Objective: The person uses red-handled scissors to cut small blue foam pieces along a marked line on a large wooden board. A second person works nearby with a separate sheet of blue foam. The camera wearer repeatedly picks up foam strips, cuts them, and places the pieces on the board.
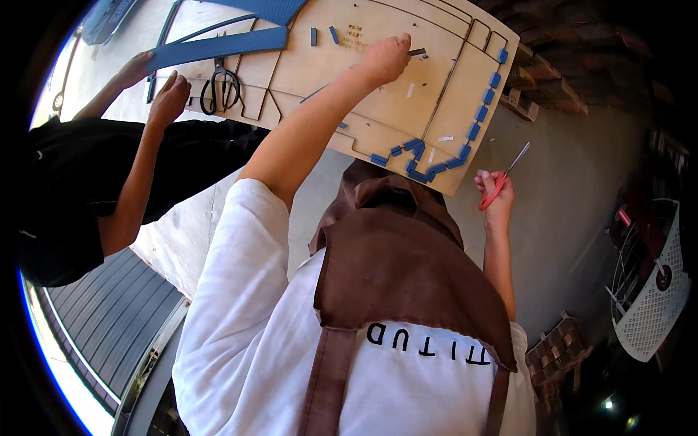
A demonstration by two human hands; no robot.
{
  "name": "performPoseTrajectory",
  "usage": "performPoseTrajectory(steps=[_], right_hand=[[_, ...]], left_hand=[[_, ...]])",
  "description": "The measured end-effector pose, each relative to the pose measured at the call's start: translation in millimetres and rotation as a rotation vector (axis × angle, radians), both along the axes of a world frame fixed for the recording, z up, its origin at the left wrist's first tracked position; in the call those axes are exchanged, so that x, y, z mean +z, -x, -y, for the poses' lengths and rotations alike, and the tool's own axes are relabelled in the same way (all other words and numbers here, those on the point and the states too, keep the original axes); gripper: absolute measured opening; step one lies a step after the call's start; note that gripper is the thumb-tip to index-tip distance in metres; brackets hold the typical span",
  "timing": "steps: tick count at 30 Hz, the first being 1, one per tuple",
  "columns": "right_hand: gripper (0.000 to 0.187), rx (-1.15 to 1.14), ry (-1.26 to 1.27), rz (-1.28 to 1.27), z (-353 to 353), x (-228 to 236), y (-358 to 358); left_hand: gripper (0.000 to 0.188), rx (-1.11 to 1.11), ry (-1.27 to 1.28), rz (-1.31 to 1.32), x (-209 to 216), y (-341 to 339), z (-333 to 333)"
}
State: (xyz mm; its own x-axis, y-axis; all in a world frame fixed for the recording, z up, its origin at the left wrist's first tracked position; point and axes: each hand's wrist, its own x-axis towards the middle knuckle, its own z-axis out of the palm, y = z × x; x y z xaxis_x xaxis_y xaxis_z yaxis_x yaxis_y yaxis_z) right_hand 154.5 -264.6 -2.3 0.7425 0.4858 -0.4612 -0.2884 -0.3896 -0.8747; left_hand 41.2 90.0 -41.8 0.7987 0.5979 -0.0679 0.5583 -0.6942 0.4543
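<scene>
Over the plywood board (392,109), my left hand (385,59) is closed, and a small dark strip (416,52) juts out beside its fingers. My right hand (497,192) is closed round the red handles of a pair of scissors (493,192), off the board's right edge, blades pointing up and away. Thin dark metal strips are set into the board. Short blue foam blocks (481,113) line its right side and cluster near the front corner (418,149). Two loose blue foam pieces (314,36) lie left of my left hand.
A co-worker's hands (169,98) are at the left, one at a long blue foam strip (218,48). Black-handled scissors (220,91) lie below that strip. Small white scraps (446,138) are scattered on the board. A white perforated chair (651,305) stands far right.
</scene>
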Motion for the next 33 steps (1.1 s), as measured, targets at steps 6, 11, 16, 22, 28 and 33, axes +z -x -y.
performPoseTrajectory(steps=[6,11,16,22,28,33], right_hand=[[0.015,0.010,-0.009,-0.040,-17,4,16],[0.014,0.112,-0.029,-0.043,-34,6,35],[0.015,0.193,-0.001,-0.014,-33,2,41],[0.016,0.300,0.009,0.011,-35,2,43],[0.017,0.424,-0.153,-0.088,-75,13,76],[0.015,0.519,-0.338,-0.355,-136,58,105]], left_hand=[[0.023,-0.104,0.327,0.227,71,21,0],[0.021,-0.099,0.492,0.193,94,83,23],[0.016,-0.142,0.419,0.115,72,152,49],[0.014,-0.226,0.229,-0.060,52,179,69],[0.015,0.001,0.613,0.034,93,156,78],[0.020,0.347,1.411,0.827,125,131,83]])
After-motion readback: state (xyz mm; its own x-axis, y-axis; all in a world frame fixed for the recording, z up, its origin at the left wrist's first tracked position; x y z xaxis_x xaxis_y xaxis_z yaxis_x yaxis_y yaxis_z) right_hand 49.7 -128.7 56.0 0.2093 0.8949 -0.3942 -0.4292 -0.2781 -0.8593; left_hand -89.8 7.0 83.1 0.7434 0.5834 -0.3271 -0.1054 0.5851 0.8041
